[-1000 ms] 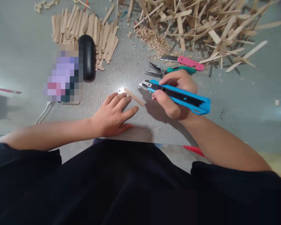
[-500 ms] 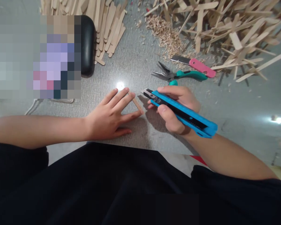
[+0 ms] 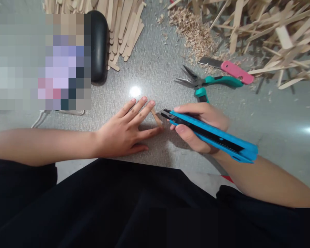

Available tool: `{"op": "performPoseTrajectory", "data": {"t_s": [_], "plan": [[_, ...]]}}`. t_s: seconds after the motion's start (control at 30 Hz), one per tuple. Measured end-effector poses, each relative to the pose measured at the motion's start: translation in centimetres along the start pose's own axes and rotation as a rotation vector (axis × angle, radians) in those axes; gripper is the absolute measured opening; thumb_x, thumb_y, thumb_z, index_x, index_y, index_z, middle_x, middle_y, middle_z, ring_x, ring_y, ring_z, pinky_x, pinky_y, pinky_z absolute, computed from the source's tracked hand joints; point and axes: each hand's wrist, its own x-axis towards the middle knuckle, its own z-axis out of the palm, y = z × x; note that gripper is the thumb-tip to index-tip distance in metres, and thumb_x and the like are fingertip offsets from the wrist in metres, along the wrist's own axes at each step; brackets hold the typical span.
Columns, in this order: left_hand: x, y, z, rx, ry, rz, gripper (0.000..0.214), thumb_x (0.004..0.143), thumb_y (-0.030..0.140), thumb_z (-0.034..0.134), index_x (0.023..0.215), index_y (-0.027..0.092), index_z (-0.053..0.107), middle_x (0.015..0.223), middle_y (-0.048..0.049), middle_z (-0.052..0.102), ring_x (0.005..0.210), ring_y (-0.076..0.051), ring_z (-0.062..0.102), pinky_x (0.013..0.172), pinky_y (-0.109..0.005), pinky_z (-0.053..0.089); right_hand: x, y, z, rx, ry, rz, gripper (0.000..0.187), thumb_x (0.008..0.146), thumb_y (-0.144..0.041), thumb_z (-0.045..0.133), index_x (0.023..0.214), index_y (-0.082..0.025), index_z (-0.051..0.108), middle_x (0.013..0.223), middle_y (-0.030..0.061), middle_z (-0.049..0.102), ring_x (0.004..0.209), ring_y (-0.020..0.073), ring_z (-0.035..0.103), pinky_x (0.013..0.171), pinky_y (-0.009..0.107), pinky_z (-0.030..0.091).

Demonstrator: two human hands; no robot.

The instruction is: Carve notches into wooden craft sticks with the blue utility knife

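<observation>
My left hand (image 3: 126, 127) lies on the tabletop with its fingers spread. Its fingertips press on a short wooden craft stick (image 3: 156, 118), which shows between two of the fingers. From the right, my right hand (image 3: 204, 125) grips a blue utility knife (image 3: 212, 135), thumb on the near side and fingers on the far side. The knife's tip is at the craft stick; whether the blade touches the wood is hard to make out. Beyond my right hand lie needle-nose pliers (image 3: 196, 81) with green handles, jaws apart.
A pink-handled folding knife (image 3: 237, 71) lies open behind the pliers. Wood shavings (image 3: 193, 31) and a loose heap of craft sticks (image 3: 271, 34) spread at the back right. More sticks (image 3: 126, 31) lie at the back left beside a black rounded object (image 3: 99, 48) and a blurred-out patch.
The blue utility knife has come down toward the craft stick, its tip now at the stick. My left hand stays spread on the table. The whole view has shifted slightly.
</observation>
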Motion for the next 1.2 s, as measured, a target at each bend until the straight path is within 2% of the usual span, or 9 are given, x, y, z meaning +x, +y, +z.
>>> {"op": "performPoseTrajectory", "data": {"t_s": [0.13,0.33,0.43,0.57,0.73,1.03,1.1,1.17,1.2], "plan": [[0.1,0.0,-0.1,0.002,-0.006,0.012,0.090,0.111,0.062,0.087,0.188,0.035,0.049,0.204,-0.0273,0.030,0.189,-0.061,0.035,0.150,-0.082,0.038,0.3,-0.5,0.0,-0.033,0.002,-0.022,0.033,0.109,-0.033,0.082,0.142,-0.036,0.082,0.105,0.0000,0.092,0.074,0.0240,0.086,0.067,0.040,0.072],[0.2,0.1,-0.3,-0.018,-0.052,-0.019,0.093,0.110,0.063,0.089,0.189,0.042,0.047,0.206,-0.0215,0.030,0.190,-0.060,0.033,0.150,-0.084,0.037,0.8,-1.0,0.0,-0.115,-0.061,-0.082,0.032,0.109,-0.029,0.074,0.138,-0.040,0.078,0.101,0.0030,0.088,0.079,0.0292,0.084,0.071,0.047,0.074],[0.2,0.1,-0.3,-0.026,-0.048,-0.018,0.091,0.110,0.063,0.089,0.189,0.041,0.049,0.206,-0.0208,0.030,0.190,-0.060,0.032,0.151,-0.084,0.036,0.9,-0.8,0.3,-0.154,-0.064,-0.132,0.026,0.109,-0.030,0.073,0.134,-0.038,0.075,0.097,0.0023,0.086,0.074,0.0268,0.082,0.066,0.043,0.071],[0.3,0.2,-0.3,-0.007,-0.042,-0.012,0.092,0.111,0.063,0.087,0.190,0.037,0.047,0.205,-0.0250,0.031,0.188,-0.062,0.035,0.149,-0.085,0.038,0.8,-0.6,0.9,-0.176,-0.051,-0.190,0.020,0.107,-0.032,0.076,0.127,-0.034,0.074,0.089,-0.0008,0.082,0.071,0.0229,0.079,0.062,0.037,0.069],[0.3,0.3,-0.5,-0.020,-0.066,-0.035,0.093,0.110,0.062,0.090,0.190,0.040,0.048,0.206,-0.0204,0.031,0.190,-0.061,0.033,0.150,-0.085,0.037,0.8,-0.7,1.0,-0.198,-0.068,-0.185,0.023,0.105,-0.027,0.076,0.127,-0.034,0.072,0.090,0.0006,0.083,0.072,0.0237,0.082,0.065,0.038,0.071],[0.2,0.2,-0.4,-0.034,-0.055,-0.047,0.096,0.108,0.059,0.091,0.190,0.041,0.044,0.205,-0.0197,0.033,0.191,-0.056,0.033,0.151,-0.082,0.036,0.9,-0.5,0.8,-0.190,-0.088,-0.194,0.030,0.105,-0.024,0.076,0.133,-0.035,0.071,0.097,0.0016,0.086,0.077,0.0248,0.085,0.067,0.038,0.073],[0.1,0.2,-0.8,-0.056,0.013,-0.046,0.081,0.113,0.051,0.083,0.185,0.036,0.050,0.201,-0.0201,0.043,0.189,-0.053,0.039,0.149,-0.078,0.043,0.8,-0.5,0.8,-0.184,-0.089,-0.195,0.031,0.104,-0.025,0.077,0.132,-0.035,0.072,0.098,0.0019,0.087,0.078,0.0245,0.086,0.067,0.037,0.073],[0.0,0.0,-1.4,-0.112,0.151,-0.028,0.055,0.116,0.041,0.072,0.170,0.031,0.063,0.181,-0.0176,0.067,0.177,-0.044,0.060,0.138,-0.065,0.059,0.8,-0.6,0.8,-0.177,-0.087,-0.186,0.030,0.104,-0.024,0.078,0.132,-0.035,0.073,0.098,0.0014,0.086,0.076,0.0240,0.085,0.066,0.037,0.072],[-0.1,-0.2,-1.7,-0.145,0.231,-0.013,0.042,0.117,0.039,0.068,0.158,0.031,0.069,0.164,-0.0148,0.078,0.161,-0.039,0.074,0.126,-0.057,0.067,0.8,-0.6,0.7,-0.173,-0.087,-0.176,0.029,0.105,-0.024,0.078,0.131,-0.035,0.074,0.097,0.0009,0.086,0.075,0.0238,0.084,0.065,0.037,0.071]]}}
